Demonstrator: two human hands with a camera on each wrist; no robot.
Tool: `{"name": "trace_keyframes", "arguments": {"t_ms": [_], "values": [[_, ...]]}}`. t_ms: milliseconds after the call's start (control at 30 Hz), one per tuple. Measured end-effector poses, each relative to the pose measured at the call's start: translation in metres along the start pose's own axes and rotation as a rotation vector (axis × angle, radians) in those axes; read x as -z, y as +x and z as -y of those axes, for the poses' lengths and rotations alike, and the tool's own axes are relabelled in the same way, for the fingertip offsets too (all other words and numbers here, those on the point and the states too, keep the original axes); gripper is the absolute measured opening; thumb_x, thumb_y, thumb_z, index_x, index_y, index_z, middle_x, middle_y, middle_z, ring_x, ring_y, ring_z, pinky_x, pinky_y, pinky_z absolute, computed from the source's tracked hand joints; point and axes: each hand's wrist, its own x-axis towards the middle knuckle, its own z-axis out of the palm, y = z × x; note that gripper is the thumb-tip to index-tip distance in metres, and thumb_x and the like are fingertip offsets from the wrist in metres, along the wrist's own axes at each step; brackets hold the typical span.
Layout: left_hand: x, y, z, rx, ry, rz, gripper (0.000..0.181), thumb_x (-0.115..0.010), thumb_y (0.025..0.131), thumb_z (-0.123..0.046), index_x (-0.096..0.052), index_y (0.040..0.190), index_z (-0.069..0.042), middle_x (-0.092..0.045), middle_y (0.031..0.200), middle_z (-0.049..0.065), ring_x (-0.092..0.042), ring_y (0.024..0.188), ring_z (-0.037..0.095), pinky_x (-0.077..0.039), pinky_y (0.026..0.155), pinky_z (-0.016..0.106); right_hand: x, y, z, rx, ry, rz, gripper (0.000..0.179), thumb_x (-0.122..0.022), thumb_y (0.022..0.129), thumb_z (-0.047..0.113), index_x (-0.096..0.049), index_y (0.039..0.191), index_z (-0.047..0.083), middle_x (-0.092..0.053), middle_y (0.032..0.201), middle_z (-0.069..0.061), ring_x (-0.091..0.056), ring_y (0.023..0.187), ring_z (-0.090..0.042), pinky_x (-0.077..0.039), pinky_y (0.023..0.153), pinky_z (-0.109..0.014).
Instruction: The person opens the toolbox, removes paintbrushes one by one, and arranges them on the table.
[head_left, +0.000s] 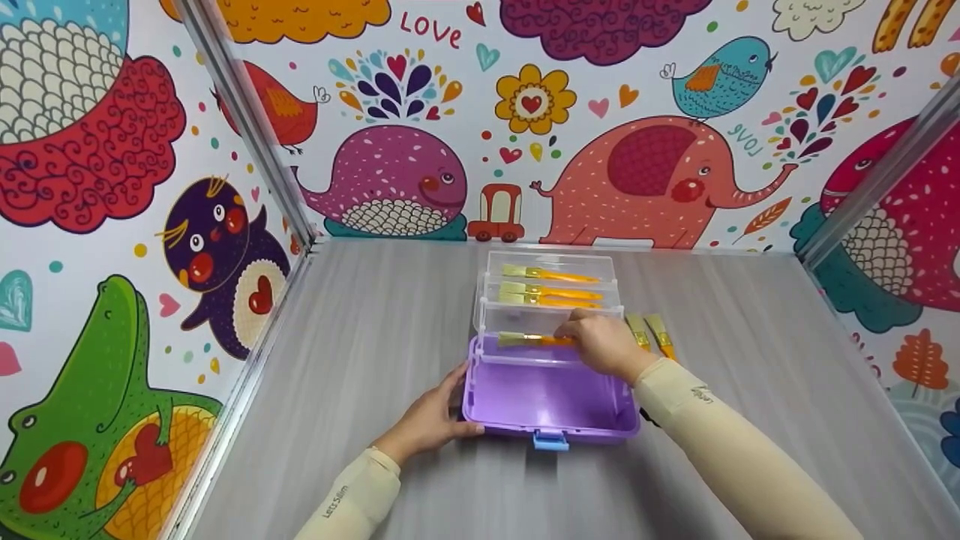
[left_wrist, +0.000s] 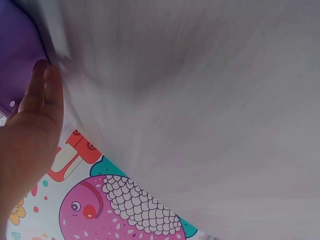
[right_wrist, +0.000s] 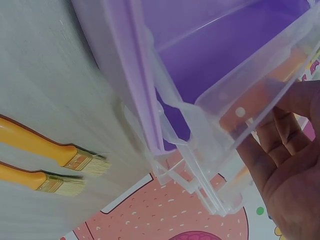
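Observation:
A purple box point(head_left: 525, 430) stands open on the table, its clear tiered trays point(head_left: 525, 320) fanned out behind it. My right hand point(head_left: 611, 343) is at the right end of the lowest tray, pinching the orange handle of a paintbrush point(head_left: 516, 339) that lies there. In the right wrist view the handle point(right_wrist: 295, 62) shows through the clear tray wall. Against the box's left side rests my left hand point(head_left: 427, 421), fingers extended and thumb by the front corner; the left wrist view shows those straight fingers point(left_wrist: 52, 90) touching the purple wall.
Other paintbrushes point(head_left: 559, 294) lie in the middle tray and one paintbrush point(head_left: 559, 273) in the top tray. Two more paintbrushes point(right_wrist: 35, 140) lie on the table right of the box. A blue latch point(head_left: 551, 441) hangs at the box front. Printed panels point(head_left: 405, 180) enclose the table.

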Motion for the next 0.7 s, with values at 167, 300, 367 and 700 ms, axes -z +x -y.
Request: {"name": "trace_keyframes", "arguments": {"t_ms": [167, 300, 367, 700], "values": [[0.000, 0.000, -0.001, -0.003, -0.013, 0.008, 0.111, -0.088, 0.075, -0.033, -0.020, 0.159, -0.009, -0.044, 0.151, 0.017, -0.052, 0.129, 0.032, -0.035, 0.111, 0.049, 0.004, -0.001, -0.001, -0.012, 0.003, 0.027, 0.026, -0.066, 0.089, -0.005, -0.080, 0.103, 0.011, -0.073, 0.099, -0.004, -0.070, 0.091, -0.025, -0.058, 0.079, -0.041], [-0.001, 0.000, -0.001, 0.001, -0.028, 0.012, 0.110, -0.088, 0.075, -0.031, -0.020, 0.159, -0.009, -0.043, 0.151, 0.017, -0.052, 0.129, 0.031, -0.035, 0.111, 0.048, 0.006, -0.001, -0.002, -0.020, 0.008, 0.049, 0.027, -0.064, 0.090, -0.004, -0.079, 0.106, 0.012, -0.074, 0.101, -0.004, -0.070, 0.094, -0.024, -0.057, 0.082, -0.041], [-0.001, 0.001, 0.000, 0.012, -0.035, 0.015, 0.110, -0.088, 0.076, -0.030, -0.019, 0.160, -0.011, -0.044, 0.151, 0.016, -0.052, 0.130, 0.030, -0.034, 0.111, 0.047, 0.006, -0.002, -0.002, -0.011, 0.012, 0.047, 0.027, -0.064, 0.090, -0.004, -0.079, 0.106, 0.012, -0.073, 0.100, -0.004, -0.070, 0.093, -0.024, -0.057, 0.081, -0.041], [-0.002, 0.001, -0.001, 0.015, -0.056, 0.015, 0.109, -0.087, 0.076, -0.028, -0.019, 0.160, -0.011, -0.045, 0.151, 0.015, -0.051, 0.130, 0.029, -0.036, 0.111, 0.046, 0.013, -0.003, -0.005, -0.047, 0.073, 0.085, 0.035, -0.065, 0.087, -0.005, -0.076, 0.115, 0.013, -0.073, 0.107, -0.002, -0.068, 0.102, -0.027, -0.055, 0.087, -0.046]]}}
